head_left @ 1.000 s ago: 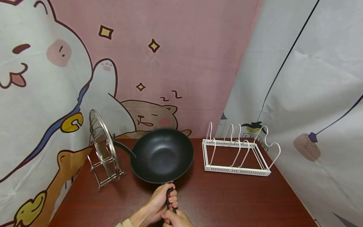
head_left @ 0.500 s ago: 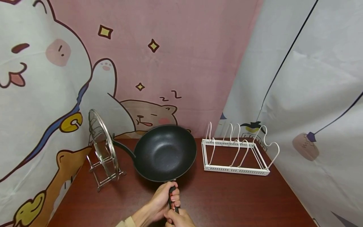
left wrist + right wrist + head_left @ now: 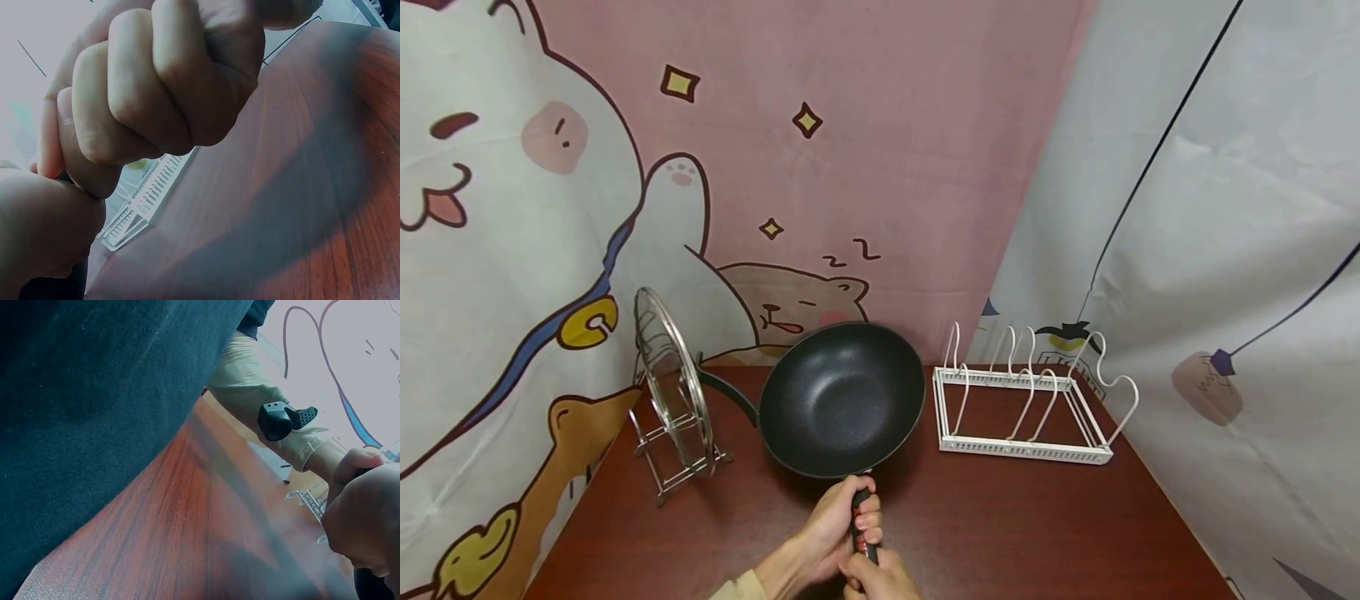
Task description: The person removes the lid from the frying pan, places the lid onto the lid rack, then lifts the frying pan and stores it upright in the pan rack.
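Observation:
A black wok is tilted toward me above the table. Both hands hold its long handle, which is black with red marks. My left hand grips the part nearest the pan, fingers curled round it. Just behind, my right hand holds the handle's end. In the left wrist view, the curled fingers of the right hand show beside part of the left hand. In the right wrist view, the right hand partly covers the left hand.
On the left, a wire rack holds an upright glass lid. From behind it, a black curved handle reaches to the wok's left rim; cannot tell what it belongs to. A white rack with upright hooks stands right on the brown table.
The wok has moved to the right and a little upward in the head view, with both hands keeping their grip. The black curved handle and both racks have stayed in place.

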`<move>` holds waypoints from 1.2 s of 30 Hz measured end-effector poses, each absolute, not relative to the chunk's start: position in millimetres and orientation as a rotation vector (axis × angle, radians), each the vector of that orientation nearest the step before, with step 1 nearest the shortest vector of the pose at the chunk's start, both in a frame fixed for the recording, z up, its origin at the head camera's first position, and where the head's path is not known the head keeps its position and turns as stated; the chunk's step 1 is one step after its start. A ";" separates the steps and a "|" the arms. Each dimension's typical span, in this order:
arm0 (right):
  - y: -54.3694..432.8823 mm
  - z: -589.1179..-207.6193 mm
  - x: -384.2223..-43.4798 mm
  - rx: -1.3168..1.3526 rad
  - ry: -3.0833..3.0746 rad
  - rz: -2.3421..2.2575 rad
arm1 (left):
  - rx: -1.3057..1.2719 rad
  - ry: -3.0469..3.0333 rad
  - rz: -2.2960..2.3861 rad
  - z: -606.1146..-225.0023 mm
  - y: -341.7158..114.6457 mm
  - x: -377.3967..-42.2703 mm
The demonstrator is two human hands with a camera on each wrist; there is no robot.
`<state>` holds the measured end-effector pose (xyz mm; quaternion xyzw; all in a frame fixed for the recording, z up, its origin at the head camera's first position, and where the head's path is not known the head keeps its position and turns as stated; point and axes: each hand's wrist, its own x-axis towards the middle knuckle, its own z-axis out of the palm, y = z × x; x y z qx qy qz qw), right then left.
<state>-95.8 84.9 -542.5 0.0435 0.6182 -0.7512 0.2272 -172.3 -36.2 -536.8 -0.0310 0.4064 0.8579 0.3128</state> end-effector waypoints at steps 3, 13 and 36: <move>85.9 -544.0 -96.2 0.114 1.716 -2.072 | -0.078 1.054 2.265 -536.2 -34.5 -171.8; 88.0 -545.0 -95.6 0.112 1.787 -2.090 | -0.054 1.037 2.262 -532.6 -30.2 -172.1; 94.5 -535.8 -95.7 0.073 2.004 -1.973 | 0.035 0.930 2.272 -528.3 -20.9 -176.2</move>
